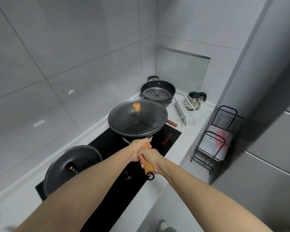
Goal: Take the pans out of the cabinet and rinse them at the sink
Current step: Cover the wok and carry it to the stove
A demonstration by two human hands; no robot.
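- Both hands, left (137, 150) and right (151, 159), gripping the wooden handle (148, 165) of a lidded wok (137, 118).
- Far right: black pot (158, 91) holding a perforated steamer plate (156, 94).
- Near left: second lidded pan (72, 166) on the black cooktop (167, 139).
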